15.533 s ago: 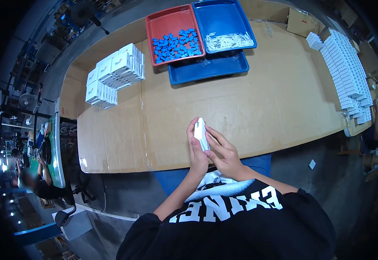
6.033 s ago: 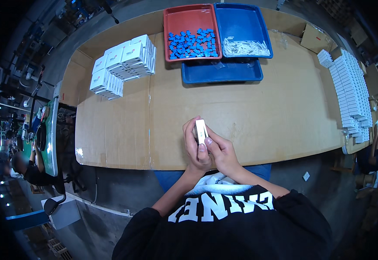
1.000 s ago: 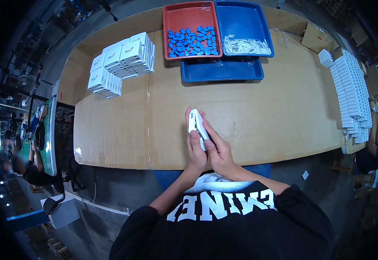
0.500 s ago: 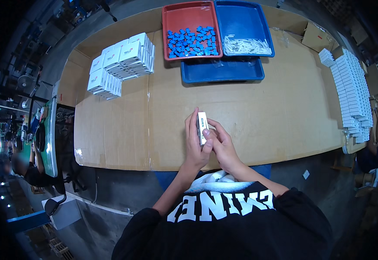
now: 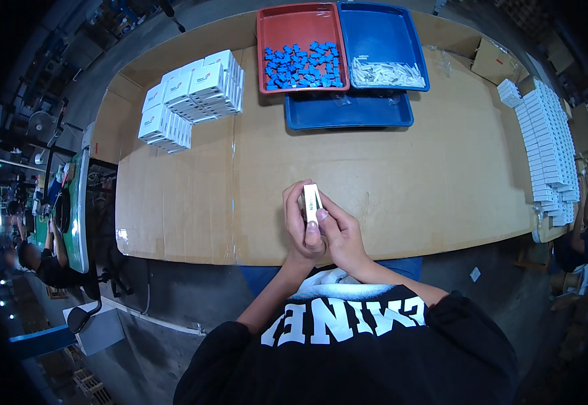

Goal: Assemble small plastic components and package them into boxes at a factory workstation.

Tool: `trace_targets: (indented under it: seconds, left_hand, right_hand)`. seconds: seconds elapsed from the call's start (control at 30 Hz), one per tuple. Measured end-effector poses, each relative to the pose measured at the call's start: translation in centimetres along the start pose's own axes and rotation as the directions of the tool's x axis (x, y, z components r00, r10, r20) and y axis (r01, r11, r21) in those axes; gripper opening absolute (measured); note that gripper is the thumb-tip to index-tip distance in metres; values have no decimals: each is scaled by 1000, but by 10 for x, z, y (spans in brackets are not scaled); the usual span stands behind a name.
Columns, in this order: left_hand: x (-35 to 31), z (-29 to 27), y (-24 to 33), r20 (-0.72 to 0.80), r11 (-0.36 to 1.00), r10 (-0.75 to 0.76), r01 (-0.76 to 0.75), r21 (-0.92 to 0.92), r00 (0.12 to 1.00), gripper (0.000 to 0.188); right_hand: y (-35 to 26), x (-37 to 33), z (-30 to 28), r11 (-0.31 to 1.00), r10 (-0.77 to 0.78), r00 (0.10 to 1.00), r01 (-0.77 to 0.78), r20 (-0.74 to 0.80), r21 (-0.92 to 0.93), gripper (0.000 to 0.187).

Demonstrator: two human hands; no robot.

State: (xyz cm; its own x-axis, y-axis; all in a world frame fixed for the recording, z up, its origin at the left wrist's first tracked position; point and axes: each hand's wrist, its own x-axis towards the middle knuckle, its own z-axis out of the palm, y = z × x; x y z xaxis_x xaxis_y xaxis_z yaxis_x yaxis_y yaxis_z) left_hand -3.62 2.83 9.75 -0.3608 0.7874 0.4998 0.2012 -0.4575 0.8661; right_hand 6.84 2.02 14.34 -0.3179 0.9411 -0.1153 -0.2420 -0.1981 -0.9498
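Between my two hands, above the near middle of the table, is a small white box [image 5: 311,197] with dark print along its narrow side. My left hand [image 5: 296,219] wraps it from the left, thumb on its near end. From the right, my right hand [image 5: 342,233] grips the same box, its thumb pressed on the printed side. The box's underside and several fingertips are hidden. Beyond my hands stand a red tray [image 5: 298,20] with many small blue pieces [image 5: 302,65] and a blue tray [image 5: 379,34] with a pile of white slim pieces [image 5: 388,73].
Another blue tray [image 5: 349,116] sits under the front of these two. White boxes [image 5: 192,88] are stacked at the far left; long rows of small white boxes [image 5: 547,145] line the right edge. Cardboard [image 5: 172,202] covers the table. A person [image 5: 44,260] works at a green table on the left.
My hands and the white box have come slightly nearer to me. The fingers have closed further round the box, and its side is turned a little.
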Motion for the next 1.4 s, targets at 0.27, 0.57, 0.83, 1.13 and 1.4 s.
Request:
trace_targets:
  seconds: [0.27, 0.57, 0.83, 1.13, 1.4]
  left_hand:
    - [-2, 1, 9, -19, 996, -39, 38, -79, 999, 80]
    - [-6, -4, 0, 159, 979, 3, -35, 202, 987, 115]
    - [2, -3, 16, 327, 395, -726, 756, -522, 605, 78]
    - [4, 6, 35, 559, 104, -738, 882, -460, 379, 69]
    - [0, 1, 30, 571, 113, -740, 903, -414, 355, 72]
  right_hand:
    - [-8, -3, -5, 980, -102, 992, 113, 72, -164, 44]
    - [-5, 12, -26, 991, 127, 990, -129, 58, 42, 48]
    - [-40, 17, -45, 434, -363, 836, 543, 412, -719, 74]
    - [-18, 30, -70, 346, -497, 691, 713, 525, -610, 76]
    - [-4, 23, -70, 420, -570, 682, 721, 458, -551, 76]
